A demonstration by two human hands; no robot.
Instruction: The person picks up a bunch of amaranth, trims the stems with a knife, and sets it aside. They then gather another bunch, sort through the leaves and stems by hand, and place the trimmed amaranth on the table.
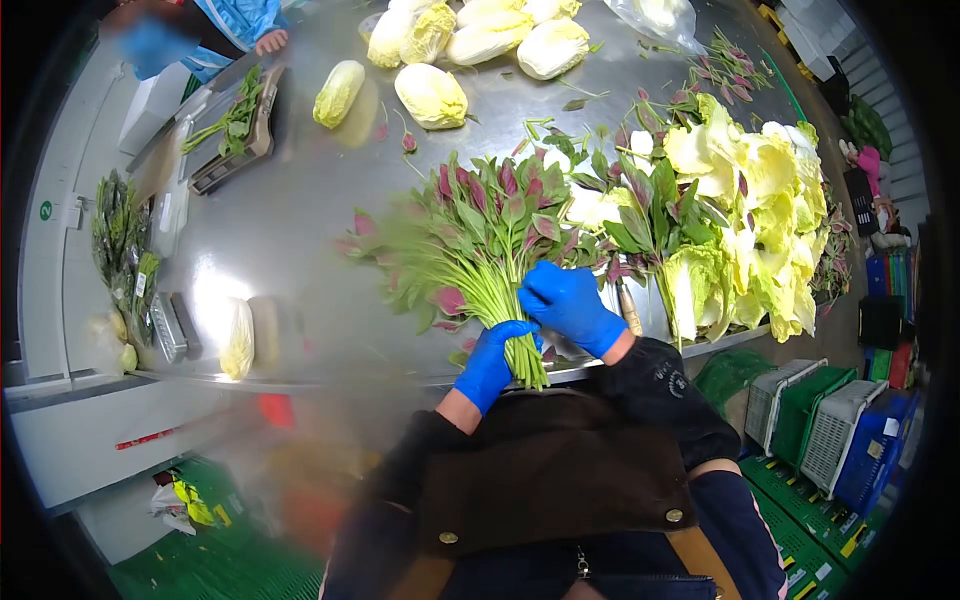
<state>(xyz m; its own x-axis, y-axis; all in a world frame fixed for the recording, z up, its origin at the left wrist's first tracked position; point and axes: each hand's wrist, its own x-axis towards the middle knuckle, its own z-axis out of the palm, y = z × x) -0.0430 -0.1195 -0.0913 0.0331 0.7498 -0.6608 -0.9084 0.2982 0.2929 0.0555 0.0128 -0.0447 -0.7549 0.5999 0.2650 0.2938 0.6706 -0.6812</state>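
Observation:
A large bunch of red-and-green leafy amaranth (pixel 480 240) lies with its leaves away from me and its pale green stems toward me. My left hand (pixel 490 365), in a blue glove, is wrapped round the lower stems at the table's near edge. My right hand (pixel 570 303), also blue-gloved, is closed against the right side of the stems; what its curled fingers pinch is hidden. Just right of it is a wooden handle (pixel 628 305), its other end covered by leaves. Loose cabbage leaves (pixel 745 210) are heaped farther right.
Napa cabbages (pixel 430 95) lie at the back of the metal table (pixel 290 210). A tray with greens (pixel 235 130) stands at the far left, below another person's hand (pixel 271 41). Packed greens (pixel 125 240) lie at the left edge. Crates (pixel 800 410) stand at the lower right.

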